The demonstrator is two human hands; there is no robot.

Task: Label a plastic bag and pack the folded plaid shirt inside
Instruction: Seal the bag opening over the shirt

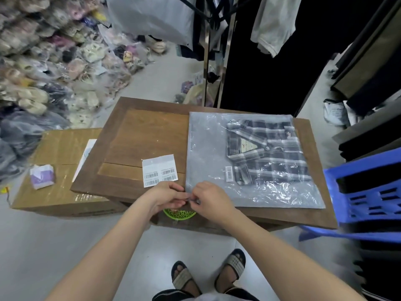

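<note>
A clear plastic bag lies flat on the right half of the wooden table. Inside it sits the folded dark plaid shirt, and a white barcode label is stuck on the bag beside the shirt. My left hand and my right hand meet at the bag's near left corner, fingers pinching its edge. A sheet of barcode labels lies on the table just left of the bag.
A cardboard box with a small purple packet stands left of the table. Bagged goods pile up at far left. A blue plastic crate holding dark items sits at right. A green round thing shows under the table edge.
</note>
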